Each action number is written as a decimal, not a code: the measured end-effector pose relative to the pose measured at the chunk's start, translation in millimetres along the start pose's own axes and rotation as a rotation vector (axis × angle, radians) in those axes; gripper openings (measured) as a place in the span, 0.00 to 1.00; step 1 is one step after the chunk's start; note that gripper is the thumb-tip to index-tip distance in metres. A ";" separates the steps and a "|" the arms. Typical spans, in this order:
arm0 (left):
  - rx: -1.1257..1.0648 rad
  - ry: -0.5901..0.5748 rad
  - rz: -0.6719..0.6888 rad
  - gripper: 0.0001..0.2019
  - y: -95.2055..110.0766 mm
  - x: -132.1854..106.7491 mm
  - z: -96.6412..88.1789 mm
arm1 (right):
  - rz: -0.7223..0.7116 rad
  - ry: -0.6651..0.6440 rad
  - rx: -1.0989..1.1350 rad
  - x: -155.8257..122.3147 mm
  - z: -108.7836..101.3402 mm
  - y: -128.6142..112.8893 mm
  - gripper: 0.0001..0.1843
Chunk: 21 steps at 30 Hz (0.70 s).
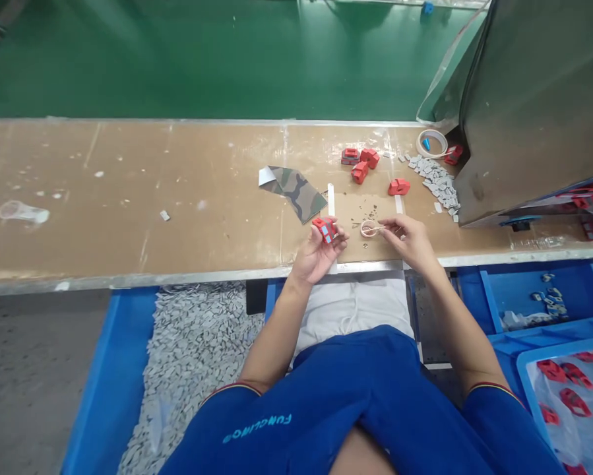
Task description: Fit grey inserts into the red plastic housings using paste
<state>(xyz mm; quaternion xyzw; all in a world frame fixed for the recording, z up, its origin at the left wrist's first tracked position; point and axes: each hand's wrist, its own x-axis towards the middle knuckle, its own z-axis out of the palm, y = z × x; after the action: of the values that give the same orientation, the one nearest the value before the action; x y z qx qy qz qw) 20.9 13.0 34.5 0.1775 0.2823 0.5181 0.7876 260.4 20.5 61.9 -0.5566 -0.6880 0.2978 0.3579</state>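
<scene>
Blue shirt [375, 369] nearest, forearms reaching out over the near edge of the tabletop [217, 218]. Open bin of small grey pieces [192, 356] below on the left; blue tray [524, 373] with red parts low on the right.

Left hand [312, 262]: palm turned up, fingers curled round a red piece [324, 230] with pale panels, held just above the near edge. Right hand [409, 243]: narrow pinch on a thin stick [382, 228], its tip at a small round dish [368, 229]. Cannot tell what the dish contains. Dark specks scattered just beyond it.

Camouflage sheet [299, 192] lies left of the dish and farther off. Three red blocks [359, 172] grouped beyond; one more sits apart, to their right and nearer. Heap of grey tiles [437, 181] at far right, tape roll [419, 149] beside it.

Step in hand, my reading: stick being worked at the dish, red piece kept ready. Next move would seem to call for a light pinch, a steady left hand and the pale panels kept facing up.
</scene>
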 end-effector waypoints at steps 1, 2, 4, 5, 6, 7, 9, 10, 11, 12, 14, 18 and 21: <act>-0.031 -0.012 -0.005 0.25 0.5 -2.1 1.3 | -0.024 0.035 -0.009 0.0 4.0 0.2 0.09; -0.056 -0.020 -0.011 0.27 0.9 -3.9 2.6 | -0.045 0.062 -0.020 0.1 7.0 0.2 0.08; -0.084 -0.031 -0.027 0.28 0.7 -6.3 4.4 | -0.062 0.094 -0.040 1.0 10.9 0.6 0.07; -0.092 -0.038 -0.031 0.29 0.1 -6.9 4.5 | -0.061 0.103 -0.042 1.6 12.2 1.1 0.07; -0.097 -0.043 -0.028 0.29 -0.8 -7.1 3.9 | -0.056 0.109 -0.039 2.2 13.3 1.8 0.07; -0.095 -0.048 -0.018 0.29 -1.9 -7.0 2.7 | -0.050 0.114 -0.030 2.5 14.4 2.6 0.06; -0.053 -0.054 0.017 0.30 -4.5 -6.4 -1.3 | -0.050 0.125 0.001 2.9 16.7 3.8 0.06; -0.012 -0.056 0.040 0.30 -5.9 -6.0 -3.7 | -0.059 0.136 0.018 2.9 17.9 4.0 0.06; 0.039 -0.059 0.065 0.30 -7.3 -5.8 -6.2 | -0.074 0.150 0.033 2.8 19.1 3.9 0.06; 0.096 -0.065 0.089 0.30 -8.8 -5.9 -8.5 | -0.091 0.171 0.047 2.7 20.3 3.5 0.06; 0.219 -0.084 0.119 0.29 -12.0 -6.5 -12.6 | -0.112 0.226 0.074 2.0 22.6 2.0 0.06; 0.443 -0.140 0.127 0.25 -17.3 -9.5 -17.1 | -0.022 0.290 0.141 -2.8 28.3 0.5 0.11; 0.615 -0.143 0.257 0.22 -19.1 -12.1 -17.3 | 0.120 0.337 0.237 -8.1 34.4 4.0 0.19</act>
<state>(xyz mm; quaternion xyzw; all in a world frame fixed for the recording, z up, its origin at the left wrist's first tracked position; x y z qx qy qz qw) 20.0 -6.0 13.2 0.4767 0.3449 0.4902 0.6431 235.3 13.0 37.9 -0.5924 -0.5442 0.3000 0.5128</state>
